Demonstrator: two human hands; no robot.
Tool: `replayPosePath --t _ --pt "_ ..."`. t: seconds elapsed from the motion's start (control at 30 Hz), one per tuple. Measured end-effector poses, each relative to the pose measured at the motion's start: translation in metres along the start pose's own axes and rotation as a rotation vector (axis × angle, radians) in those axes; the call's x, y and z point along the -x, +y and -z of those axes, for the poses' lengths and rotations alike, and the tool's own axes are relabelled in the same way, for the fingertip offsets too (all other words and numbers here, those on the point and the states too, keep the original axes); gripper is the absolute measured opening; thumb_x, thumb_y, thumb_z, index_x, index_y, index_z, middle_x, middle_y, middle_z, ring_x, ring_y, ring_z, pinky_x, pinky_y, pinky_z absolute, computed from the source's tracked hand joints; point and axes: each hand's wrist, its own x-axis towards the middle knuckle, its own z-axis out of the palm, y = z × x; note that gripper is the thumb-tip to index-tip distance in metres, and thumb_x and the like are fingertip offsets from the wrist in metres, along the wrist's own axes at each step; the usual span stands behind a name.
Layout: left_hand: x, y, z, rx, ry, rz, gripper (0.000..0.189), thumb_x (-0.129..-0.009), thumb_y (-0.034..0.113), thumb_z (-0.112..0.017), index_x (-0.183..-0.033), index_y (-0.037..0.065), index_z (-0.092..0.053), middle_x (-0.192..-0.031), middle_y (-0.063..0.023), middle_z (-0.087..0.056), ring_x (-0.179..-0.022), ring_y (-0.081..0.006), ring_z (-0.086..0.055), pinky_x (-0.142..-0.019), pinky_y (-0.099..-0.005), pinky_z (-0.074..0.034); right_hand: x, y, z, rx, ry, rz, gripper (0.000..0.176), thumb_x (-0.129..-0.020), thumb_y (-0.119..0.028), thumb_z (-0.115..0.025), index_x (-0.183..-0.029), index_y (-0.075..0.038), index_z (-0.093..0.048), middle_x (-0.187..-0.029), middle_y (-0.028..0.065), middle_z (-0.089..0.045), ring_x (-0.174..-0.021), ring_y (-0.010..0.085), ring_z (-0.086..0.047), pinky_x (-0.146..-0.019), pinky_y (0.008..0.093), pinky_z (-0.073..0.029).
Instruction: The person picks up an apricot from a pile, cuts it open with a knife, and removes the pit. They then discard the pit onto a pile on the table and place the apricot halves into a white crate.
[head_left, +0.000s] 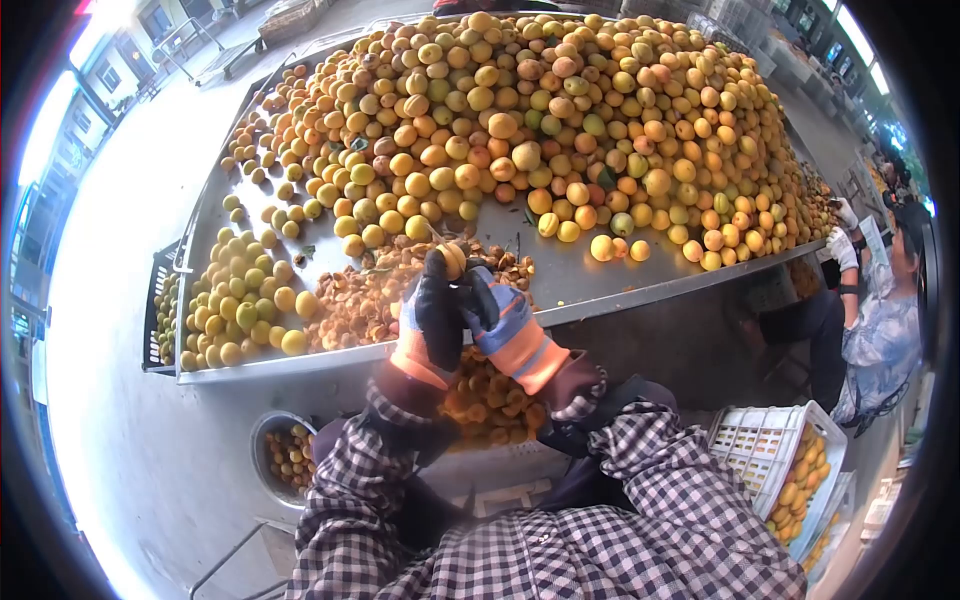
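An apricot (453,262) is pinched in the black-coated fingers of my left hand (430,325), just above the table's near edge. Close against it, my right hand (508,325) is closed, its fingertips meeting the left ones; what they hold is hidden. A thin pale sliver stands beside the fruit, too small to name. Both hands wear orange and dark work gloves. Behind and left of them lies a heap of small brown pieces (350,308) that look like apricot pits. Below my wrists, opened apricots (490,400) fill a container, partly covered by my arms.
A large pile of whole apricots (560,110) covers the back of the metal table (500,235). Greener fruit (235,290) sits at its left corner. A metal bucket (262,450) stands lower left, a white crate (765,445) lower right. Another person (885,330) sits at the right.
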Motion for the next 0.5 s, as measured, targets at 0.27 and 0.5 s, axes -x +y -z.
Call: replayPosePath --t 0.27,0.5 --pt "-0.01 0.015 0.022 -0.631 -0.073 -0.26 0.038 -0.092 0.031 -0.062 -0.111 -0.002 -0.063 -0.094 -0.0039 -0.066 -0.086 -0.0124 -0.059 -0.08 -0.0285 -0.047 -0.004 0.015 0.003 0.157 -0.037 -0.024 0.015 -0.089 -0.009 -0.06 -0.101 -0.003 -0.054 -0.081 0.0206 -0.063 -0.081 0.0421 -0.062 -0.066 0.0424 -0.049" --pt "-0.01 -0.007 -0.001 -0.143 0.096 -0.066 0.045 -0.095 0.044 -0.054 -0.097 0.0 -0.064 -0.084 -0.0037 -0.065 -0.076 -0.0125 -0.057 -0.069 -0.0274 -0.043 -0.002 0.016 -0.006 0.124 -0.065 -0.084 0.017 -0.088 -0.011 -0.06 -0.102 -0.004 -0.056 -0.085 0.0194 -0.064 -0.083 0.041 -0.062 -0.068 0.0436 -0.049"
